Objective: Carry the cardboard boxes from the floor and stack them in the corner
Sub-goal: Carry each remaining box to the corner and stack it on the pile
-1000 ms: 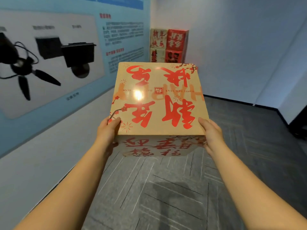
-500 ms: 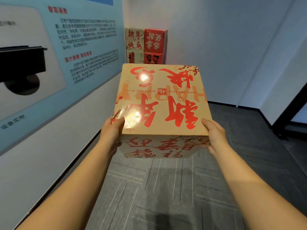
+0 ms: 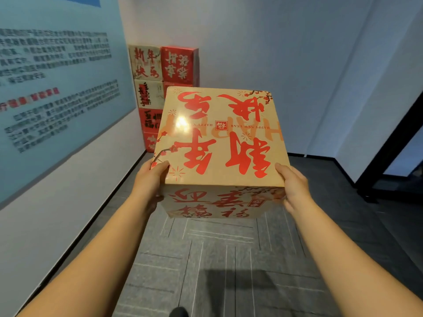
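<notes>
Here the box (image 3: 220, 136), tan with red lettering, is held off the grey floor (image 3: 219, 259), short of the stack (image 3: 163, 88) of boxes in the corner. The left hand (image 3: 152, 179) grips its near left edge, the right hand (image 3: 294, 187) its near right edge. A blue poster (image 3: 57, 83) hangs left of the stack.

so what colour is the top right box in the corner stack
Red with pale lettering, the top right box beside a beige one; the head view shows it clearly.
</notes>
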The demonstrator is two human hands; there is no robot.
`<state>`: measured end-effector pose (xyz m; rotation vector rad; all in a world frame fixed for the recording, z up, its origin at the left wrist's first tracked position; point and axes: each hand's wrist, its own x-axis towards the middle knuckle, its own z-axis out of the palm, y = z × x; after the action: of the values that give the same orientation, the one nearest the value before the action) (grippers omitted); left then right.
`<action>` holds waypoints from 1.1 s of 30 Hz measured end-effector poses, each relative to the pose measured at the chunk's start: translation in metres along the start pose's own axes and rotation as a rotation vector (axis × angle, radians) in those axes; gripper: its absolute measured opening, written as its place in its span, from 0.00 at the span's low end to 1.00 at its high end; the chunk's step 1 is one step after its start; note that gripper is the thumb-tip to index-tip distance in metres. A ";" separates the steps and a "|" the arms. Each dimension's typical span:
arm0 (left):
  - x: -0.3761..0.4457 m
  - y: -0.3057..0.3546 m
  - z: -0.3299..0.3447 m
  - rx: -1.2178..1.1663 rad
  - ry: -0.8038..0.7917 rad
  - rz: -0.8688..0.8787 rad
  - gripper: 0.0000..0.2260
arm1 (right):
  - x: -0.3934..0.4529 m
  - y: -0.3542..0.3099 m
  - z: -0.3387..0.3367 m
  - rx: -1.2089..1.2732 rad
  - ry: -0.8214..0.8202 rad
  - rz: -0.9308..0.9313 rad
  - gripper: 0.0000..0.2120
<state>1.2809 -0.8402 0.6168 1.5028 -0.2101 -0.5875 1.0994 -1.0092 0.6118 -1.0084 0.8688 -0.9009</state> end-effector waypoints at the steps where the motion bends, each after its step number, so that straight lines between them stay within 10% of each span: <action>1: 0.023 0.002 0.008 0.003 -0.009 -0.001 0.08 | 0.021 0.001 0.008 0.001 0.004 0.002 0.09; 33: 0.690 0.120 0.318 -0.030 -0.061 -0.056 0.06 | 0.741 -0.056 0.213 -0.101 0.072 0.011 0.06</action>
<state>1.7391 -1.4581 0.6051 1.4666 -0.2060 -0.6786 1.5555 -1.6335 0.5955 -1.0620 0.9882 -0.8954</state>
